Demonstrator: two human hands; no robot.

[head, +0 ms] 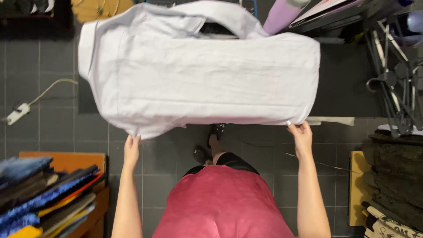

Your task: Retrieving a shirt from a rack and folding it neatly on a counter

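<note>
You hold a pale shirt (pixel 198 75) spread flat before you, its near edge pinched at both corners. Your left hand (pixel 131 147), at 8 o'clock, is closed on the corner there; your right hand (pixel 301 134), at 4 o'clock, clamps the other corner. The shirt fills the 12 o'clock area over a dark table (pixel 348 83). Hangers (pixel 396 88) lie at 3 o'clock, stacked fabric (pixel 44 194) at 8, a plug (pixel 17 113) at 9.
</note>
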